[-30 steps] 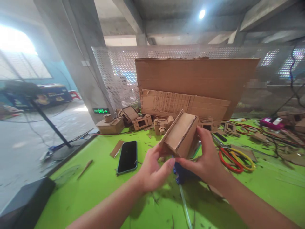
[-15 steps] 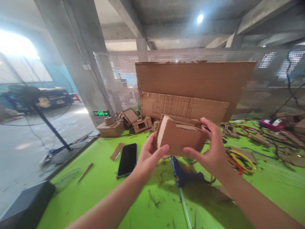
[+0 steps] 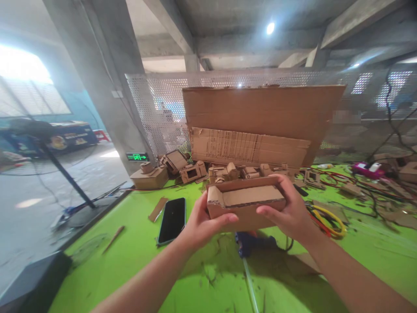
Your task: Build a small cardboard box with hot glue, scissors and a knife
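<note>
Both my hands hold a small open cardboard box (image 3: 246, 202) above the green table (image 3: 137, 256). My left hand (image 3: 200, 224) grips its left end, thumb laid along the front face. My right hand (image 3: 291, 211) wraps the right end, fingers curled over the top rim. The box's open side faces up and its brown inside shows. Below it on the table lies a blue glue gun (image 3: 252, 243), partly hidden by the box and my hands.
A black phone (image 3: 171, 220) lies left of my hands. Several small cardboard models (image 3: 192, 171) line the back, under large cardboard sheets (image 3: 260, 117) leaning on a perforated screen. Red and yellow scissors (image 3: 327, 219) and cables lie at the right. Cardboard scraps litter the table.
The box has been turned in my hands from a tilted side-on pose to level with its open side up, and lowered slightly toward the table.
</note>
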Motion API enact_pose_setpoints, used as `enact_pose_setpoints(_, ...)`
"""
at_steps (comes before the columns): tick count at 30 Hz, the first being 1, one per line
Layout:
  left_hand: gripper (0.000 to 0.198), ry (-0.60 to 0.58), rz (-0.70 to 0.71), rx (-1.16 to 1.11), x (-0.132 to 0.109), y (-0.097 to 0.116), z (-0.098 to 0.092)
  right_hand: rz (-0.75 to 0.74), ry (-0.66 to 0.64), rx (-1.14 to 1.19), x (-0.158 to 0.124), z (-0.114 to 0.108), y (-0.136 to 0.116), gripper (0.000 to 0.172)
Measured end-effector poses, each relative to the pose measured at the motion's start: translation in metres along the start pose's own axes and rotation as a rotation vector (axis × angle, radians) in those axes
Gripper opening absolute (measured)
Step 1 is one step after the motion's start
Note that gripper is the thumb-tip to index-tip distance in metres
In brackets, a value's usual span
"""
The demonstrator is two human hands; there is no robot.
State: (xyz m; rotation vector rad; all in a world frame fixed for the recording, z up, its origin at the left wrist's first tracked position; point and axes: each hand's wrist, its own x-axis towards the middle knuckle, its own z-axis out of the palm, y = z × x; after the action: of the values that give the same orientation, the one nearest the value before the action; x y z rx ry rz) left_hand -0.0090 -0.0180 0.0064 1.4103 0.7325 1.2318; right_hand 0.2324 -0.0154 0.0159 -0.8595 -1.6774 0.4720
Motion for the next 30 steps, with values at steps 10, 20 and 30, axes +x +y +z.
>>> enact_pose_setpoints(10, 0.069, 0.027, 0.017, 0.004, 0.004, -0.006, -0.008, 0.098, -0.071, 0.232, 0.000, 0.002, 0.001, 0.053)
enact_pose_setpoints(20, 0.070, 0.016, -0.003, 0.010, 0.006, -0.006, -0.010, 0.092, -0.075, 0.232, 0.002, 0.002, -0.004, 0.052)
enact_pose_setpoints(30, 0.066, 0.001, 0.033, 0.004, 0.008, -0.010, -0.013, 0.144, -0.039, 0.347, 0.000, 0.009, -0.005, 0.053)
